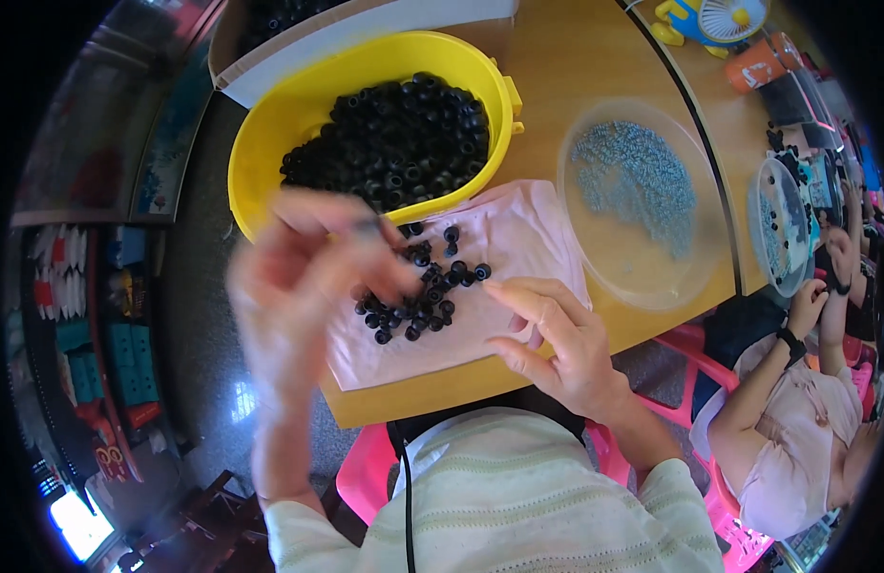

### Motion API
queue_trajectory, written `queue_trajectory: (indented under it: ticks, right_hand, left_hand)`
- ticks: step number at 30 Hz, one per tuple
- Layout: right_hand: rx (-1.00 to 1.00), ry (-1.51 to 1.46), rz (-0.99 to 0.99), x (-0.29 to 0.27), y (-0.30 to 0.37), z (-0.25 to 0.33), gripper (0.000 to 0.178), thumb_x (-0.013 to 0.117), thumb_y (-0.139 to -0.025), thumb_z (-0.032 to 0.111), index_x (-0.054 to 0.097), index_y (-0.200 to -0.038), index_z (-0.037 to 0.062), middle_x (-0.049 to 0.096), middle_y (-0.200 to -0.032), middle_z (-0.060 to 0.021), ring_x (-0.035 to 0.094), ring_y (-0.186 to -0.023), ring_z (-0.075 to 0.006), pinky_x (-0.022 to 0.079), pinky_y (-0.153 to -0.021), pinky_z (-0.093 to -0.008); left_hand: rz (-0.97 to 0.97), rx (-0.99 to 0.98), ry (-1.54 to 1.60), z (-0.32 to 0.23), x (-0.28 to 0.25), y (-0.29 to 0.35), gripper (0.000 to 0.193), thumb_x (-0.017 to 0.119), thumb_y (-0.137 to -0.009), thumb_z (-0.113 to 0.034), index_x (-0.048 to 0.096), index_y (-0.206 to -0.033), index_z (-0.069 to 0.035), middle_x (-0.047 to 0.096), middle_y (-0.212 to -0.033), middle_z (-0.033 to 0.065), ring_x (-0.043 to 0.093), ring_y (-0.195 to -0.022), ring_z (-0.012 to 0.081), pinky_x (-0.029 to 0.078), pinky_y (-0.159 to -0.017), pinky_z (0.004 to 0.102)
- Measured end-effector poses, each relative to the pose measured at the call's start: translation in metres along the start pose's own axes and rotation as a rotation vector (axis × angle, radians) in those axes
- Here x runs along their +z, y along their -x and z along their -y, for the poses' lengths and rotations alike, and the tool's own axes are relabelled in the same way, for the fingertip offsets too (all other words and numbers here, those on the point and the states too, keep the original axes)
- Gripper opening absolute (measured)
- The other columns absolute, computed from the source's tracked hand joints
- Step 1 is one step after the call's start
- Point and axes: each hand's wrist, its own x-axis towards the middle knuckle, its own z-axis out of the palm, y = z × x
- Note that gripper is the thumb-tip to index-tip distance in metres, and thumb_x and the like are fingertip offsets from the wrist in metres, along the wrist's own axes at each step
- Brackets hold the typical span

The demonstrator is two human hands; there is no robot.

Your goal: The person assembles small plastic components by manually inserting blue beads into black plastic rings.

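Small black round parts (pixel 432 310), some showing a hole or hollow end, lie in a loose pile on a pink cloth (pixel 404 363). Over the pile's left side, near the yellow tub, my left hand (pixel 313 258) is raised and smeared by motion. A dark smudge shows by its fingertips; I cannot make out whether it is a part being held. At the pile's right edge, my right hand (pixel 561 349) has thumb and forefinger apart, with nothing seen between them. Its forefinger tip is close to one black part (pixel 482 271).
A yellow tub (pixel 242 181) full of similar black parts stands behind the cloth, beside a cardboard box (pixel 366 29). At right is a clear round tray (pixel 642 286) of small blue-grey pieces. Farther right, a person (pixel 795 420) sits working by another clear tray (pixel 781 224).
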Motion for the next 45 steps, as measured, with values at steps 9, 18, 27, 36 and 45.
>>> queue_trajectory:
  ticks: [9,18,27,36,45]
  right_hand:
    - [0.102,0.124,0.054,0.000,0.008,-0.028,0.026,0.069,-0.078,-0.001,0.064,-0.104,0.0024,0.063,-0.095,-0.0092,0.059,-0.072,-0.0187,0.047,-0.059,-0.0270]
    - [0.098,0.223,0.054,0.007,-0.008,-0.052,0.026,0.068,-0.077,-0.002,0.062,-0.103,0.0015,0.060,-0.091,-0.0072,0.059,-0.068,-0.0151,0.048,-0.057,-0.0266]
    - [0.136,0.132,0.059,0.014,-0.013,-0.040,0.025,0.070,-0.075,0.001,0.064,-0.099,0.0045,0.059,-0.084,-0.0053,0.056,-0.068,-0.0158,0.045,-0.059,-0.0268]
    - [0.626,-0.778,0.180,-0.007,0.006,-0.009,0.018,0.066,-0.087,0.008,0.066,-0.104,0.0000,0.064,-0.085,-0.0006,0.045,-0.055,-0.0002,0.034,-0.046,-0.0148]
    - [0.545,-0.786,0.126,0.010,0.017,-0.013,0.017,0.066,-0.088,0.008,0.066,-0.103,-0.0002,0.065,-0.084,0.0000,0.047,-0.056,-0.0016,0.036,-0.047,-0.0170]
  left_hand:
    - [-0.326,0.338,-0.829,-0.053,-0.053,-0.175,0.018,0.066,-0.084,-0.004,0.060,-0.100,0.001,0.062,-0.088,0.0038,0.059,-0.081,0.0109,0.049,-0.074,0.0232]
    - [-0.193,0.740,-0.843,-0.011,-0.026,-0.090,0.023,0.066,-0.086,-0.008,0.066,-0.109,-0.005,0.067,-0.100,0.0084,0.063,-0.089,0.0118,0.049,-0.083,0.0248]
    - [0.018,-0.087,-0.081,0.059,0.010,0.066,0.021,0.061,-0.087,0.004,0.062,-0.108,0.002,0.062,-0.105,0.0109,0.062,-0.089,0.0147,0.050,-0.077,0.0246]
    - [0.054,0.067,-0.002,0.093,0.028,0.084,0.030,0.064,-0.085,0.005,0.060,-0.114,0.001,0.056,-0.111,0.0116,0.062,-0.093,0.0163,0.051,-0.083,0.0274]
    - [0.062,0.192,-0.160,0.097,0.024,0.077,0.029,0.069,-0.079,0.006,0.066,-0.106,-0.001,0.056,-0.110,0.0126,0.059,-0.093,0.0172,0.049,-0.080,0.0262]
